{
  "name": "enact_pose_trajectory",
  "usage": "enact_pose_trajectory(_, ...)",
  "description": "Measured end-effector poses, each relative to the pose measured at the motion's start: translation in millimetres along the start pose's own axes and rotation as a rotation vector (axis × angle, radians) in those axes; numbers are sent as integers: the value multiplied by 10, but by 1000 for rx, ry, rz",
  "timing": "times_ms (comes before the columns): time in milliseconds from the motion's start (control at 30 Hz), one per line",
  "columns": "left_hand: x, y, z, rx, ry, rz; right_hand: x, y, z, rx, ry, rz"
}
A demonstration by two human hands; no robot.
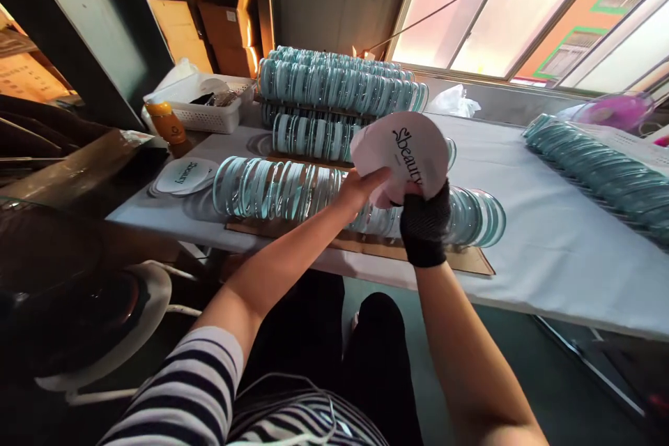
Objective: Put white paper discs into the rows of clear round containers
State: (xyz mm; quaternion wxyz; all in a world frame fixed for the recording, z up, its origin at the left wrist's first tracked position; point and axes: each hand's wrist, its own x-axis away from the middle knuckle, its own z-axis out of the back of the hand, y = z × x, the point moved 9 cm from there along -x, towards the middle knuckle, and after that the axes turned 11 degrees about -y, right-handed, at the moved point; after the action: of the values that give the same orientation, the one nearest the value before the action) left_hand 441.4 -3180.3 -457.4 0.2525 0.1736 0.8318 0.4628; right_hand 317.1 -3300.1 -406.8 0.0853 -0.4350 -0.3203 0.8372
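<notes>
Both my hands hold a round white lid (405, 153) printed with "beauty" above the table. My bare left hand (360, 191) grips its lower left edge with closed fingers. My right hand (426, 216), in a black glove, pinches its lower edge. Just below the lid lies a long row of clear round rings with teal rims (277, 188), standing on edge on a brown cardboard strip (470, 261). A small stack of the same white printed lids (185, 174) rests flat at the table's left end.
More rows of teal-rimmed rings (334, 83) are stacked at the back, another row (601, 167) at the right. A white basket (209, 115) and an orange bottle (164, 122) stand at the left. The table wears a white cloth (548, 223). Cardboard boxes (224, 24) stand behind.
</notes>
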Motion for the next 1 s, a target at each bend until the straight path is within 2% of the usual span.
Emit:
enact_pose_trajectory(67, -42, 84, 84, 53, 22, -27, 71, 179, 217, -85, 124, -178)
enact_pose_trajectory(133, -129, 221, 225, 125, 60, -76, 228, 169, 505, -16, 179, -245)
enact_pose_trajectory(200, -249, 350, 381, 197, 91, -115, 433, -4, 662, 181, 51, -232)
enact_pose_trajectory(233, -307, 386, 461, 227, 115, -114, 553, -87, 638, 270, -87, -228)
enact_pose_trajectory(300, -397, 393, 596, 272, 167, -79, 811, -220, 479, 395, -351, -227)
enact_pose_trajectory(367, -431, 354, 677, 300, 212, -37, 984, -309, 204, 456, -558, -216)
enact_pose_trajectory(433, -421, 325, 703, 309, 230, -26, 999, -352, -129, 485, -677, -196)
enact_pose_trajectory(567, -363, 316, 698, 296, 231, -32, 780, -287, -768, 485, -784, -173)
enact_pose_trajectory(667, -339, 304, 737, 329, 264, -30, 701, -197, -976, 447, -788, -182)
enact_pose_trajectory(800, -355, 250, 781, 394, 288, -4, 663, -114, -819, 378, -589, -248)
enact_pose_trajectory(867, -372, 239, 779, 411, 271, -5, 615, -123, -793, 364, -531, -238)
enact_pose_trajectory(1000, -370, 231, 777, 427, 244, -4, 532, -111, -1040, 404, -646, -184)
